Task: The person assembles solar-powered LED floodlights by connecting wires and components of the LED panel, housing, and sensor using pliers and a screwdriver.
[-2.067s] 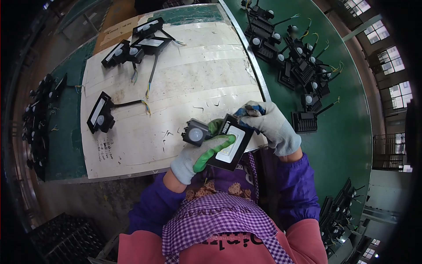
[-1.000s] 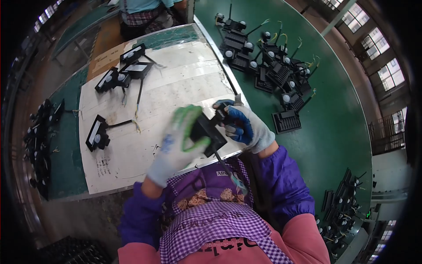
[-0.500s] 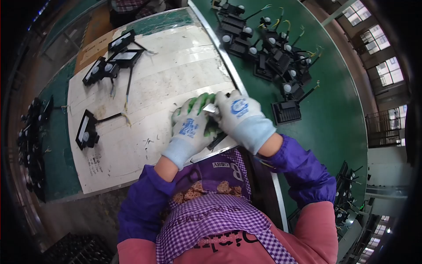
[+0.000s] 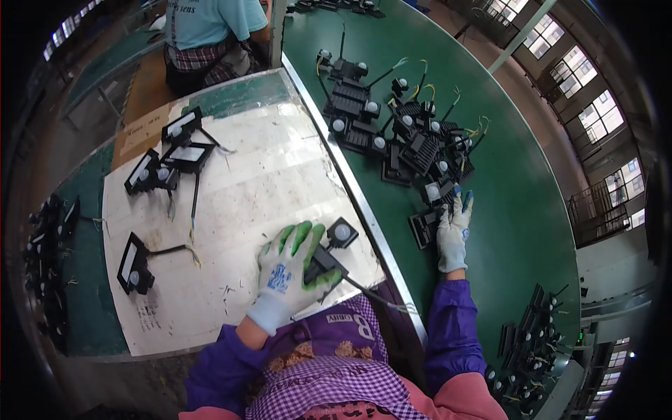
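My left hand [image 4: 288,269], in a white glove with green fingertips, grips a black floodlight [image 4: 327,262] between thumb and fingers at the near right corner of the white board. A sensor with a pale round dome [image 4: 342,232] sticks out from this floodlight, and its cable [image 4: 374,296] trails to the right past the board's edge. On the green table, my gloved right hand [image 4: 455,231] lies against another black floodlight [image 4: 422,228], fingers stretched forward beside that light's sensor dome [image 4: 432,191]. Its fingers look apart, and part of the light is hidden under them.
Several black floodlights [image 4: 420,150] are heaped on the green table [image 4: 511,196]. More lie on the white board [image 4: 231,210], at far left [image 4: 49,259] and lower right [image 4: 525,357]. A metal edge strip [image 4: 350,185] divides board and table. A person [image 4: 213,35] sits beyond.
My right hand has left the left hand and moved right to a floodlight on the green table. The shiny metal piece seen between my hands is out of sight. The camera view has shifted.
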`<state>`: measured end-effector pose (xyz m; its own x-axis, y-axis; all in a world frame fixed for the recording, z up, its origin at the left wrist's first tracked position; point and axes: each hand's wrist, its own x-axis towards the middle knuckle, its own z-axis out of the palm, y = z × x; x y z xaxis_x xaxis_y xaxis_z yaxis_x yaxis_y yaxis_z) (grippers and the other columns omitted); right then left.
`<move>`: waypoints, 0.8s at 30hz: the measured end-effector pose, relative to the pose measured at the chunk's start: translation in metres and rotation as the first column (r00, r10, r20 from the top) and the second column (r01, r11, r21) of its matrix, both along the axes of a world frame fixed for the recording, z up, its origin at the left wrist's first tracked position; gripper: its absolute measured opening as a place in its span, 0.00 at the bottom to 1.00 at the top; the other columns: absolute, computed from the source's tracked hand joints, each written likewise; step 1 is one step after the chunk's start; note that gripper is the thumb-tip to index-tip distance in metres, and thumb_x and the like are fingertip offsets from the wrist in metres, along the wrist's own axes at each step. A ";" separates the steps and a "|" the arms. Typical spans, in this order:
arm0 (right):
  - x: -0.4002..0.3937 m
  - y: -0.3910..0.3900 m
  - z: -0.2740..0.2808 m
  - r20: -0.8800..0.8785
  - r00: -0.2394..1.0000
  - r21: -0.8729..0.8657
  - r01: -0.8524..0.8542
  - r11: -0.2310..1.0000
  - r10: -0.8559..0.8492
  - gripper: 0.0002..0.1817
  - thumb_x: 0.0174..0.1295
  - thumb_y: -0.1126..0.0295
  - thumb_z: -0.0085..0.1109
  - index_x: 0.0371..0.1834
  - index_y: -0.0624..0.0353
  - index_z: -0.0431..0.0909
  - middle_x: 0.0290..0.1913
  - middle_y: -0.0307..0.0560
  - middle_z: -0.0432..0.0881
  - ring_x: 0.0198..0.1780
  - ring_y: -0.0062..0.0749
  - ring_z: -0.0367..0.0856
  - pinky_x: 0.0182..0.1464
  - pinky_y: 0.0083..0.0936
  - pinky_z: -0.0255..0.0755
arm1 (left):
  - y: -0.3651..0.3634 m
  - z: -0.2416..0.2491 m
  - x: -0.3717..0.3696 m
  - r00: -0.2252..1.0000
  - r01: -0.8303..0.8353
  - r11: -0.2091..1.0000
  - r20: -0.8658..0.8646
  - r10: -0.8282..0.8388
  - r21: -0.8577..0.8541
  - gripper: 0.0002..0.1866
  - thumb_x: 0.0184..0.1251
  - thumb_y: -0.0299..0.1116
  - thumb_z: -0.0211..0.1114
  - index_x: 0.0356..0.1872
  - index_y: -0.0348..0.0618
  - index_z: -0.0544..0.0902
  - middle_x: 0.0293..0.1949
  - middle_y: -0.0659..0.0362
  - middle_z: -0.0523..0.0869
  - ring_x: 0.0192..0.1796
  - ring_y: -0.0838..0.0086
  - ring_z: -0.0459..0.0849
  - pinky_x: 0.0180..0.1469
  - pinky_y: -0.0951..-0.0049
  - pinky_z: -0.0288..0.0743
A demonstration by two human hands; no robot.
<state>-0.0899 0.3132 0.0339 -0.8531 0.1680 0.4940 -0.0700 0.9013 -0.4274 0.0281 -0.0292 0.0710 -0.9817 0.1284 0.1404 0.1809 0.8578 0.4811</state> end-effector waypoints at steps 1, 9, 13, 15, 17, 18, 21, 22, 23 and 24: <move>-0.013 -0.001 0.000 0.022 1.000 -0.027 -0.021 0.999 0.022 0.24 0.70 0.67 0.48 0.70 0.46 0.67 0.73 0.63 0.54 0.72 0.56 0.56 0.72 0.36 0.52 | -0.003 0.004 -0.006 1.000 0.019 0.997 0.002 -0.019 0.073 0.44 0.50 0.54 0.70 0.69 0.51 0.67 0.64 0.48 0.71 0.69 0.50 0.65 0.69 0.49 0.58; -0.084 -0.026 0.011 0.094 0.978 0.051 0.181 0.982 -0.185 0.22 0.70 0.57 0.48 0.67 0.42 0.71 0.71 0.67 0.59 0.70 0.62 0.59 0.71 0.43 0.55 | 0.047 0.033 -0.197 0.996 0.085 0.991 0.046 -0.081 -0.102 0.67 0.30 0.66 0.77 0.76 0.72 0.45 0.76 0.42 0.37 0.75 0.35 0.34 0.70 0.32 0.39; -0.129 -0.017 0.002 0.109 0.985 -0.046 0.142 0.989 -0.136 0.22 0.70 0.54 0.48 0.65 0.44 0.72 0.70 0.64 0.62 0.69 0.59 0.61 0.70 0.44 0.56 | 0.085 0.008 -0.243 0.989 0.124 0.960 0.108 -0.099 -0.252 0.62 0.36 0.69 0.72 0.76 0.72 0.49 0.77 0.47 0.39 0.76 0.37 0.34 0.67 0.26 0.40; -0.158 -0.021 0.001 0.036 0.994 -0.062 0.108 0.992 -0.106 0.23 0.70 0.52 0.47 0.64 0.45 0.73 0.69 0.61 0.65 0.69 0.55 0.64 0.68 0.44 0.58 | 0.084 -0.001 -0.266 0.993 0.105 0.958 0.075 -0.088 -0.266 0.60 0.38 0.68 0.71 0.76 0.72 0.50 0.77 0.48 0.42 0.76 0.38 0.35 0.67 0.26 0.41; -0.191 -0.029 0.001 0.076 0.989 -0.083 0.133 0.988 -0.127 0.23 0.69 0.51 0.46 0.64 0.45 0.73 0.69 0.61 0.65 0.68 0.54 0.65 0.68 0.44 0.58 | 0.078 -0.007 -0.291 0.997 0.079 0.957 0.045 -0.069 -0.279 0.58 0.40 0.67 0.70 0.76 0.72 0.50 0.77 0.48 0.46 0.76 0.38 0.35 0.66 0.26 0.43; -0.208 -0.035 0.003 0.096 0.986 -0.093 0.145 0.985 -0.136 0.24 0.69 0.50 0.46 0.64 0.45 0.73 0.69 0.61 0.66 0.68 0.53 0.65 0.67 0.45 0.58 | 0.072 -0.005 -0.305 0.997 0.070 0.963 0.059 -0.056 -0.262 0.58 0.41 0.67 0.70 0.76 0.72 0.49 0.77 0.48 0.47 0.76 0.37 0.35 0.66 0.27 0.45; -0.265 -0.050 0.003 0.137 0.983 -0.096 0.135 0.986 -0.121 0.26 0.69 0.45 0.42 0.65 0.42 0.72 0.70 0.58 0.64 0.70 0.53 0.63 0.68 0.52 0.54 | 0.064 -0.011 -0.354 1.000 -0.011 0.962 0.024 0.018 -0.273 0.56 0.45 0.66 0.68 0.76 0.71 0.49 0.76 0.49 0.48 0.76 0.37 0.30 0.68 0.28 0.47; -0.283 -0.058 0.006 0.166 0.977 -0.093 0.154 0.984 -0.137 0.27 0.69 0.44 0.41 0.66 0.41 0.71 0.71 0.58 0.63 0.70 0.53 0.62 0.69 0.54 0.52 | 0.060 -0.013 -0.370 0.999 -0.042 0.961 -0.002 0.043 -0.273 0.55 0.46 0.66 0.68 0.76 0.70 0.49 0.77 0.49 0.48 0.76 0.38 0.29 0.68 0.29 0.48; -0.300 -0.067 0.009 0.147 0.976 -0.060 0.174 0.983 -0.164 0.26 0.69 0.44 0.41 0.65 0.40 0.71 0.69 0.58 0.65 0.68 0.53 0.66 0.67 0.47 0.58 | 0.054 -0.019 -0.389 0.998 -0.053 0.967 -0.034 0.046 -0.250 0.55 0.46 0.66 0.68 0.76 0.69 0.49 0.77 0.49 0.48 0.76 0.39 0.29 0.68 0.30 0.47; -0.317 -0.075 0.011 0.129 0.973 -0.027 0.194 0.981 -0.189 0.26 0.69 0.44 0.41 0.65 0.40 0.72 0.68 0.59 0.67 0.66 0.53 0.69 0.64 0.41 0.65 | 0.047 -0.025 -0.407 0.997 -0.063 0.972 -0.064 0.050 -0.228 0.54 0.47 0.65 0.68 0.76 0.69 0.49 0.77 0.49 0.47 0.76 0.40 0.30 0.69 0.30 0.47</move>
<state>-0.4070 0.2381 0.0446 -0.8577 0.3515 0.3752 0.1587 0.8751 -0.4571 -0.3793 0.0183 0.0462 -0.9795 0.1084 0.1699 0.1507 0.9538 0.2601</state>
